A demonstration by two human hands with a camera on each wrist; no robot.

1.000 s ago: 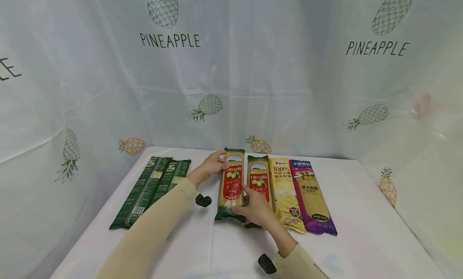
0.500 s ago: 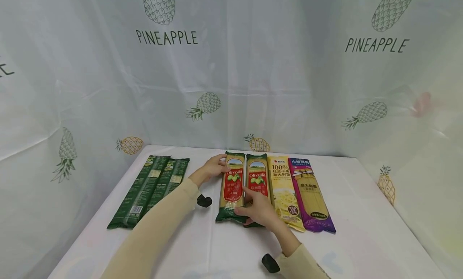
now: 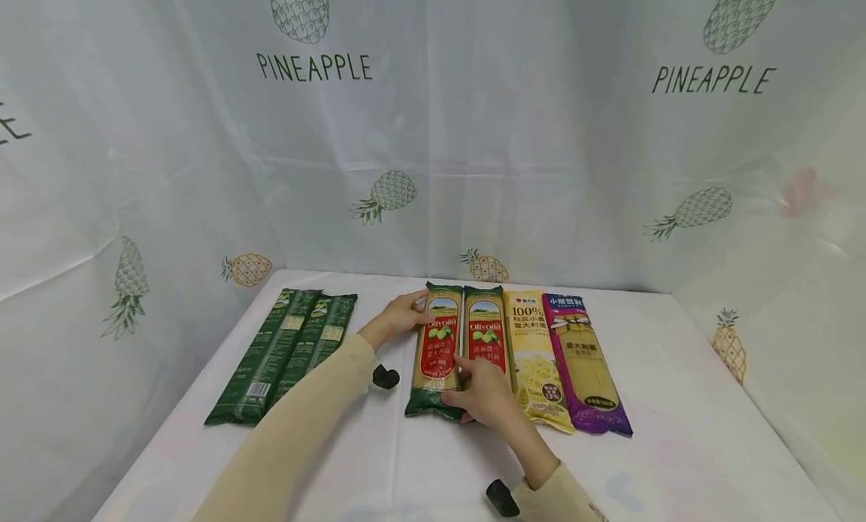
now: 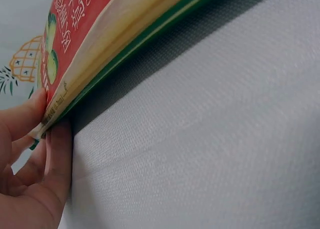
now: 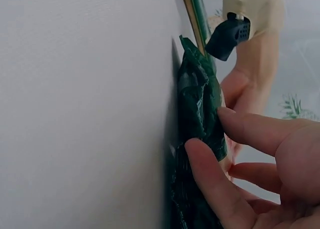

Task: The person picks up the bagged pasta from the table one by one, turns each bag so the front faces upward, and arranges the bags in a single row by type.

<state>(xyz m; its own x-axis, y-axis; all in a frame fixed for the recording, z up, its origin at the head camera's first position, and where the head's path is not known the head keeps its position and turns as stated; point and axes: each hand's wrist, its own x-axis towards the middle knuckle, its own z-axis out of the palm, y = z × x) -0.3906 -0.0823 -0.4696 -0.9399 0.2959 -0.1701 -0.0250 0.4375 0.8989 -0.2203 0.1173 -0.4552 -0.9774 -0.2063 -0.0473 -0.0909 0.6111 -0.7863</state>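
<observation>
A green-ended spaghetti pack (image 3: 436, 356) with a red label lies in front of me, close along the left side of a matching spaghetti pack (image 3: 485, 334). My left hand (image 3: 401, 317) pinches its upper left edge; the left wrist view shows the thumb on top and fingers (image 4: 57, 149) under the edge. My right hand (image 3: 483, 390) holds its lower right side, thumb near the green end. In the right wrist view the fingertips (image 5: 200, 151) are right at the crinkled green wrapper (image 5: 197, 99). The right hand partly covers the matching pack.
Right of the matching pack lie a yellow pasta pack (image 3: 537, 364) and a purple pasta pack (image 3: 587, 364). Two dark green packs, one of them the outer pack (image 3: 264, 356), lie side by side at the left. A pineapple-print curtain (image 3: 473, 131) hangs behind the white table (image 3: 690, 432).
The held spaghetti pack has come down and slightly right, narrowing the gap to the matching pack. Both hands have moved with it and keep their hold.
</observation>
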